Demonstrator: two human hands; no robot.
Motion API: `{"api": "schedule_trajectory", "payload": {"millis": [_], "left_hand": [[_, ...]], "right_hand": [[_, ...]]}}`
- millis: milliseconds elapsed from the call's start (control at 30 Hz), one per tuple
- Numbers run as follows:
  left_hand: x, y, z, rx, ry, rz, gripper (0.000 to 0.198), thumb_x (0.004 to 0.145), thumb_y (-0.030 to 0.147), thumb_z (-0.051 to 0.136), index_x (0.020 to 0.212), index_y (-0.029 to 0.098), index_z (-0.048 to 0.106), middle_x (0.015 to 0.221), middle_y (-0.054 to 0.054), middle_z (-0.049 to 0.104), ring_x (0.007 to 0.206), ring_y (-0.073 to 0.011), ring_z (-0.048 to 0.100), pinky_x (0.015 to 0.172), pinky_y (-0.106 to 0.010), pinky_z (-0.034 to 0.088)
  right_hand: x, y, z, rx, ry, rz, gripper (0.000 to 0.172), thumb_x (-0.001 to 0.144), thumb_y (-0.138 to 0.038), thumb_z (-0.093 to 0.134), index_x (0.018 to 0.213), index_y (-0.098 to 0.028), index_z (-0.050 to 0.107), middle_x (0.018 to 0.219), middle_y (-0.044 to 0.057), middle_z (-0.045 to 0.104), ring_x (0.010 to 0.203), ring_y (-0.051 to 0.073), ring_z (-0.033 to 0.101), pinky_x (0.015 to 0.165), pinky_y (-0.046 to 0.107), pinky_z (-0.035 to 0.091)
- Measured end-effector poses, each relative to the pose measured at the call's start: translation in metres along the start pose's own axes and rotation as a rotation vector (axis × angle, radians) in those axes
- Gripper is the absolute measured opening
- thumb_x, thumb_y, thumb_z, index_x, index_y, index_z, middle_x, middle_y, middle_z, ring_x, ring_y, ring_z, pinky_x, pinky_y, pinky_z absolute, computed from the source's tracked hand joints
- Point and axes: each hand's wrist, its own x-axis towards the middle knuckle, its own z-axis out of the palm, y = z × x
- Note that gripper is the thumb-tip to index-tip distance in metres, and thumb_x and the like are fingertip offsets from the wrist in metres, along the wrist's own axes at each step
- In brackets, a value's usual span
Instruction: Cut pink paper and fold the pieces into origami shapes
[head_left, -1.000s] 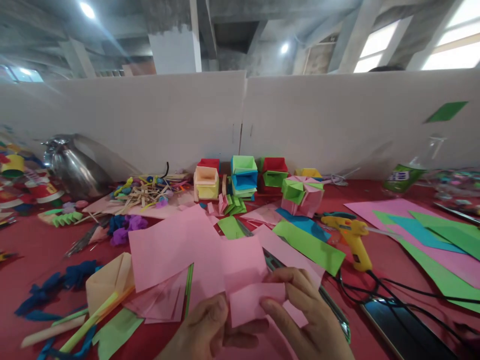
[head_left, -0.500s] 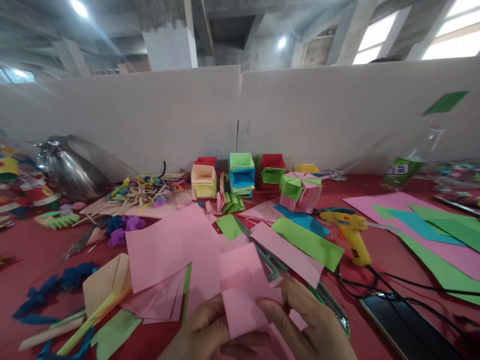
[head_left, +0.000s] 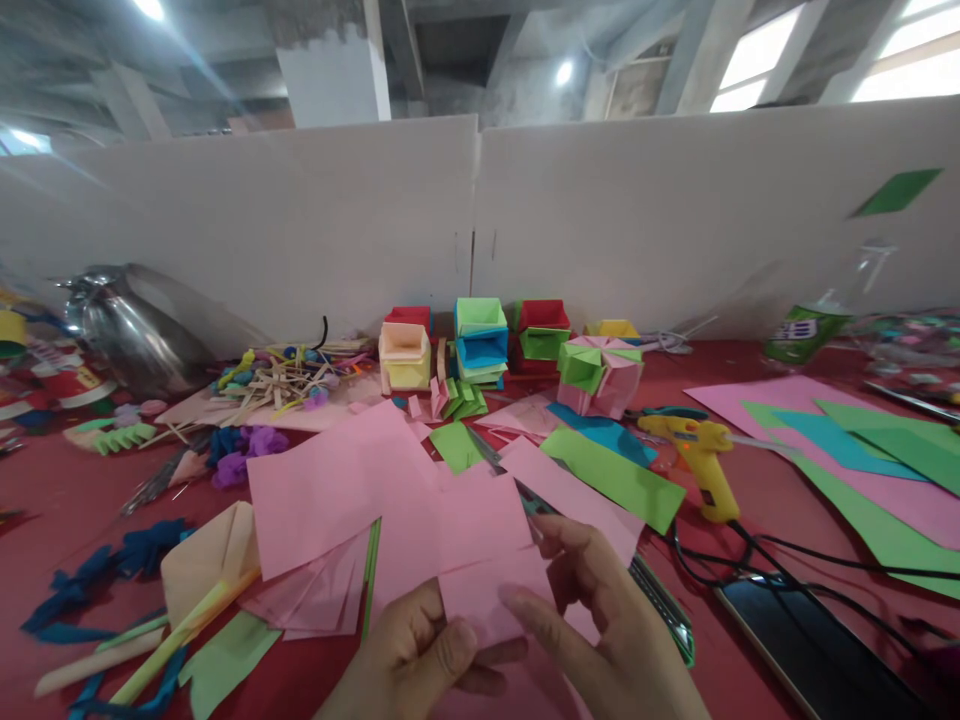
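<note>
A small pink paper piece (head_left: 487,520), with a crease or flap across its middle, is held low in front of me. My left hand (head_left: 424,650) grips its lower left side, thumb on top and fingers beneath. On the right edge my right hand (head_left: 592,610) pinches the paper, its thumb lying on the lower part. Beyond the held piece lie larger pink sheets (head_left: 337,480), a pink strip (head_left: 574,500) and a light green strip (head_left: 611,480). Scissors (head_left: 487,450) are partly covered by the papers. A green-edged cutter (head_left: 664,605) rests beside my right hand.
A yellow glue gun (head_left: 701,460) with a black cable and a phone (head_left: 810,650) are at right. Folded paper boxes (head_left: 480,345) line the white partition (head_left: 637,220). A metal jug (head_left: 135,330) stands at left, a bottle (head_left: 817,325) at right.
My left thumb has come over onto the front of the pink paper. My right fingers have spread and shifted slightly up along its right edge. The camera view has tilted a little.
</note>
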Motion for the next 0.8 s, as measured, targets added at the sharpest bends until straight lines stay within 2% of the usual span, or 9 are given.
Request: {"api": "schedule_trajectory", "payload": {"millis": [67,167,267,400,567,667,800], "left_hand": [[-0.001,0.001,0.001,-0.006,0.015,-0.001,0.043,0.075,0.046,0.063,0.109,0.021,0.063,0.106,-0.010,0.067,0.095,-0.0251,0.064,0.077,-0.034,0.050],[-0.002,0.004,0.003,0.000,0.029,-0.002,0.045,0.073,0.048,0.065,0.109,0.021,0.063,0.105,-0.010,0.067,0.093,-0.0245,0.064,0.078,-0.034,0.050],[-0.002,0.007,0.006,0.046,0.079,-0.008,0.047,0.071,0.051,0.064,0.105,0.018,0.065,0.100,-0.011,0.068,0.091,-0.0251,0.064,0.076,-0.035,0.051],[-0.001,0.010,0.008,0.110,0.169,-0.035,0.048,0.071,0.054,0.062,0.099,0.014,0.068,0.089,-0.011,0.070,0.081,-0.0241,0.065,0.071,-0.035,0.052],[-0.001,0.011,0.009,0.127,0.195,-0.051,0.046,0.069,0.055,0.064,0.089,0.013,0.068,0.072,-0.007,0.068,0.065,-0.0183,0.063,0.060,-0.028,0.051],[-0.002,0.012,0.009,0.082,0.229,-0.065,0.042,0.071,0.055,0.061,0.077,0.014,0.067,0.061,-0.003,0.062,0.057,-0.0155,0.058,0.052,-0.025,0.048],[-0.004,0.014,0.006,0.085,0.255,-0.089,0.041,0.072,0.052,0.061,0.055,0.014,0.057,0.047,0.003,0.047,0.047,-0.0104,0.046,0.049,-0.022,0.042]], "right_hand": [[0.002,0.000,0.000,0.128,-0.071,0.093,0.031,0.079,-0.035,0.057,0.106,-0.020,0.050,0.084,0.002,0.060,0.069,0.015,0.056,0.063,0.026,0.045],[0.006,0.002,0.001,0.208,-0.207,0.165,0.019,0.079,-0.037,0.056,0.080,-0.018,0.057,0.071,0.001,0.059,0.065,0.015,0.054,0.059,0.025,0.043],[0.007,0.003,0.002,0.205,-0.194,0.177,0.021,0.078,-0.036,0.058,0.070,-0.018,0.055,0.063,-0.001,0.054,0.059,0.013,0.050,0.055,0.024,0.041],[0.006,0.000,0.004,0.359,-0.220,0.195,0.020,0.077,-0.036,0.060,0.075,-0.017,0.056,0.069,0.001,0.057,0.064,0.015,0.053,0.059,0.025,0.043],[0.007,-0.002,0.005,0.516,-0.235,0.211,0.022,0.077,-0.037,0.061,0.075,-0.016,0.060,0.067,0.000,0.057,0.063,0.013,0.053,0.059,0.023,0.044],[0.006,-0.003,0.005,0.563,-0.243,0.204,0.023,0.076,-0.040,0.061,0.077,-0.016,0.063,0.064,0.000,0.056,0.059,0.013,0.052,0.059,0.025,0.046],[0.004,-0.007,0.003,0.558,-0.326,0.205,0.033,0.079,-0.048,0.054,0.083,-0.017,0.065,0.062,0.000,0.054,0.055,0.013,0.049,0.059,0.027,0.046]]}}
